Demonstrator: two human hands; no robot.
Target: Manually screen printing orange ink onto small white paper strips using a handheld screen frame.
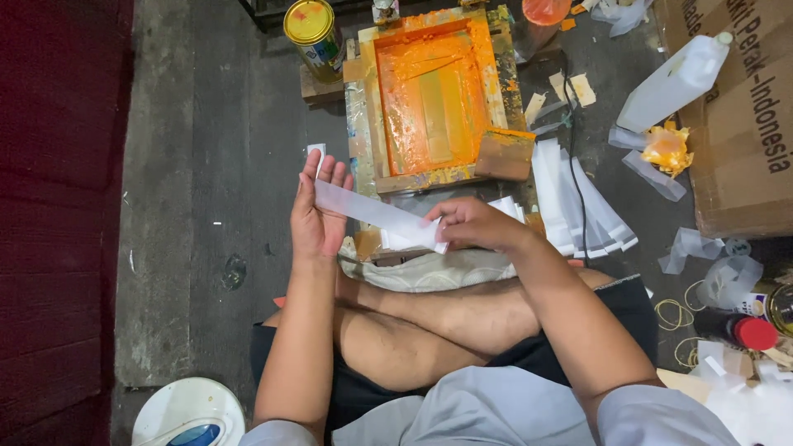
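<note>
In the middle of the frame, you hold a long white strip (376, 213) stretched between your hands, slanting from upper left down to lower right above your crossed legs. Your left hand (318, 215) is open, fingers spread upward, with the strip's upper end lying across the palm under the thumb. Your right hand (471, 225) pinches the strip's lower end between thumb and fingertips. Just beneath that end sits a small stack of white strips (413, 239) on a folded cloth (429, 271). Above your hands, at upper centre, lies a wooden printing frame (434, 99) smeared with orange ink, a wooden scraper (504, 154) resting on its lower right corner. To its right more white strips (578, 206) fan out on the floor. A yellow-lidded can (312, 29) stands at the upper left of the frame, and a white plastic bottle (673, 83) lies at upper right beside a cardboard box (743, 132).
</note>
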